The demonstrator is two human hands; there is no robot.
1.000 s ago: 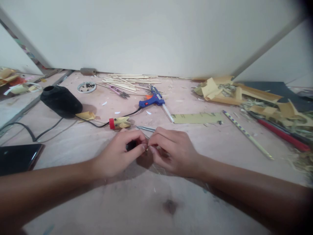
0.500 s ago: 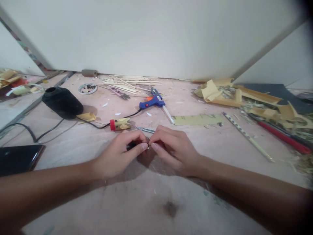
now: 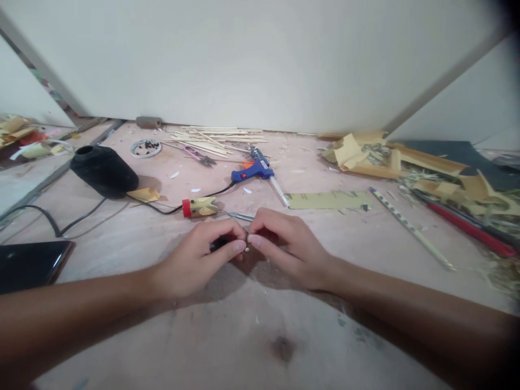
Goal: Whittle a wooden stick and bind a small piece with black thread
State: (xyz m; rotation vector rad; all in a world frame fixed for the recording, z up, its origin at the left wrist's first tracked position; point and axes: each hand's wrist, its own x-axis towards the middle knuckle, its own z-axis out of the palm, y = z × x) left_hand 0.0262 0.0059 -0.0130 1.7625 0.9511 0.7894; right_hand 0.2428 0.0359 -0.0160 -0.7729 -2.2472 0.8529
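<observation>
My left hand [image 3: 207,252] is closed in a pinch, thumb against forefinger, around a small thing mostly hidden by the fingers. A tiny pale tip [image 3: 246,249] pokes out below the left thumb, and something dark [image 3: 219,244] shows in the gap behind it. Fingertip to fingertip with it, my right hand [image 3: 290,246] also pinches at the same spot; what it grips is too small to make out. Just beyond the hands lie a slim metal tool [image 3: 240,215], partly hidden, and a pale wooden piece with a red end [image 3: 199,207].
A blue glue gun [image 3: 254,170] rests beyond the hands, its cord running left. Around it are thin sticks [image 3: 215,138], pink-handled snippers [image 3: 198,155], a black thread cone [image 3: 104,170], a sandpaper strip [image 3: 329,200], a patterned pencil [image 3: 412,230], a red-handled tool [image 3: 471,227] and a phone [image 3: 34,264].
The right fingers have shifted slightly at the pinch, the forefinger lifting a little and curling. The pale tip shows a bit more. Everything else stays put.
</observation>
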